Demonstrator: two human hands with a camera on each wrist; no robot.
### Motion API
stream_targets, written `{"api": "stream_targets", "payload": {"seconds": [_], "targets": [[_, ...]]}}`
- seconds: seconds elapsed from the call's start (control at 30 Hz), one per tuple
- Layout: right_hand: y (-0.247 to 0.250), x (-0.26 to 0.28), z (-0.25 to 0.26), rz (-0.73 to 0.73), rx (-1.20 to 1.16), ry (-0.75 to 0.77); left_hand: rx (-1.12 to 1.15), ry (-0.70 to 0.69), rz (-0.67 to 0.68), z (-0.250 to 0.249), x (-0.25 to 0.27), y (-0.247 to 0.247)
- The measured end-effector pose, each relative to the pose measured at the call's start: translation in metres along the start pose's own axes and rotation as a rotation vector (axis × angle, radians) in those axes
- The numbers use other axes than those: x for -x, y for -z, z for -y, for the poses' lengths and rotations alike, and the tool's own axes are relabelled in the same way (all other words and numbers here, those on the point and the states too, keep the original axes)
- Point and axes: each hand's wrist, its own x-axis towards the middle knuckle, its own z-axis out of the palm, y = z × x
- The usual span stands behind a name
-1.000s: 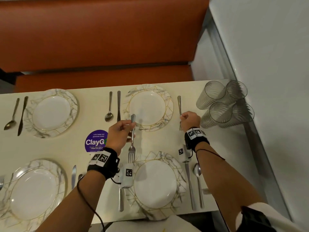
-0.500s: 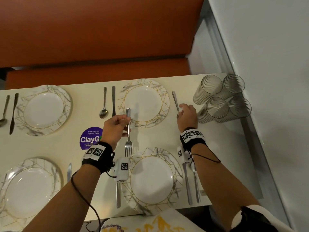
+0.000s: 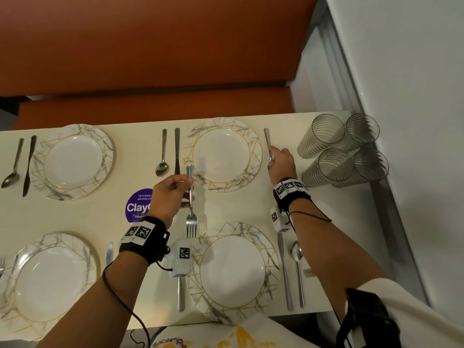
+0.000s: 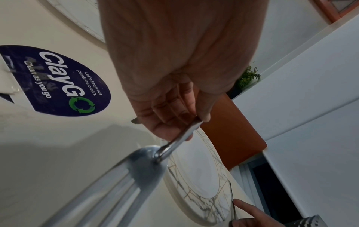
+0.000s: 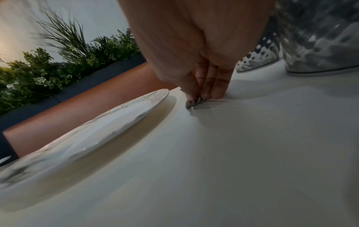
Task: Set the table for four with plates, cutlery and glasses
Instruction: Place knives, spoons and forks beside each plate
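The pale surface (image 3: 125,172) is being laid for four. Four marbled plates are lying on it: the far right plate (image 3: 223,154) near the far edge, the near right plate (image 3: 233,270) toward the near edge, and two more plates (image 3: 72,160) toward the left edge. Four glasses (image 3: 344,149) are being kept clustered in the far right corner, not yet shared out.

The right hand (image 3: 281,164) is being held just beside the right rim of the far right plate, its fingers (image 5: 215,90) pinched down on the tine end of a fork (image 3: 268,144) lying flat on the surface, its handle pointing to the far edge. Its long axis is lying slightly askew to the plate, so it is judged that it is being straightened.

The left hand (image 3: 170,194) is being held between the two right plates, its fingers (image 4: 169,121) gripping the handle of a second fork (image 3: 191,209) clear of the surface. That fork's long axis is running from far edge to near edge, tines toward the near edge. A place for it is judged to lie toward the left edge, beside a left plate, nearer this hand than the other.
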Motion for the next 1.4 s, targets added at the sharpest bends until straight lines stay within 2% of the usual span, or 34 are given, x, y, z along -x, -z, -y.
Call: {"api": "stream_targets", "payload": {"seconds": [0.3, 0.8, 1.13, 1.27, 1.33, 1.4], "targets": [[-0.003, -0.023, 0.003, 0.006, 0.05, -0.013, 0.026, 0.016, -0.023, -0.001, -0.003, 0.007], [0.004, -0.018, 0.005, 0.01, 0.108, -0.053, 0.024, 0.009, -0.017, -0.004, 0.0, 0.007], [0.011, -0.011, 0.014, -0.008, 0.048, -0.109, 0.056, 0.027, -0.02, -0.002, 0.0, 0.009], [0.012, 0.01, 0.042, -0.102, -0.028, 0.022, 0.077, 0.011, 0.018, -0.009, 0.002, 0.006], [0.01, 0.024, 0.065, -0.068, -0.125, 0.096, 0.085, -0.012, 0.042, -0.012, 0.004, 0.004], [0.01, 0.04, 0.096, 0.032, -0.245, 0.145, 0.092, -0.029, 0.067, -0.015, 0.005, 0.003]]}}
